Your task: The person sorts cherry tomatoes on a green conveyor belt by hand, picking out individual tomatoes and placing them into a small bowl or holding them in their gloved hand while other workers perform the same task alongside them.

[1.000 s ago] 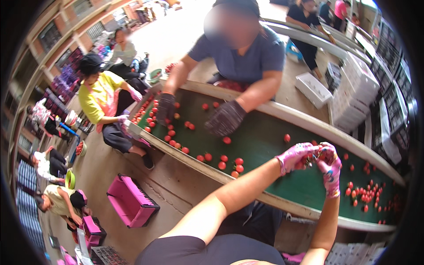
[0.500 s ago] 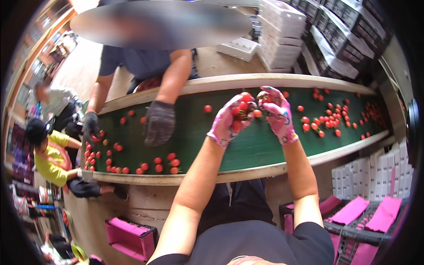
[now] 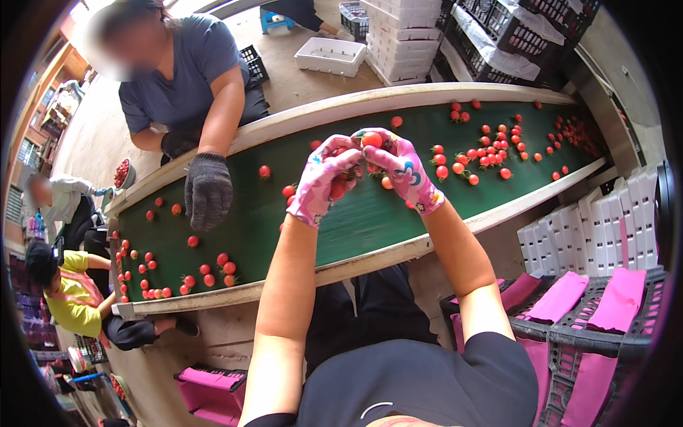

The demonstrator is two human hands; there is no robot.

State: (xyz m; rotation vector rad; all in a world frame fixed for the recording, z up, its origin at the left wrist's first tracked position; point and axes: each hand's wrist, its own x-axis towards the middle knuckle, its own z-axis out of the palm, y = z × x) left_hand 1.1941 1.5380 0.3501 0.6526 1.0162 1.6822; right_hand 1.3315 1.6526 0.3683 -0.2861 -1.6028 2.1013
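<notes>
Both my hands wear pink flowered gloves and meet above the green conveyor belt (image 3: 256,245). My left hand (image 3: 320,178) is curled round several red cherry tomatoes, partly hidden by its fingers; one tomato (image 3: 338,189) shows below them. Fingers of my right hand (image 3: 409,171) close on a red cherry tomato (image 3: 371,139) at the top, touching the left hand's fingertips. More loose cherry tomatoes (image 3: 485,161) lie on the belt to the right. Others lie to the left, and a few sit close round my gloves.
Across the belt, a co-worker's grey-gloved hand (image 3: 208,191) hangs over it. Pale rails (image 3: 356,267) edge the belt. White crates (image 3: 402,43) and black crates (image 3: 498,50) are stacked beyond. Pink-lined crates (image 3: 555,299) stand near my right, another pink-lined crate (image 3: 212,391) at lower left.
My hands have come together, and the tomatoes in my left hand are now more covered. The co-worker's other gloved hand has drawn back from the belt toward their body. The whole view has shifted.
</notes>
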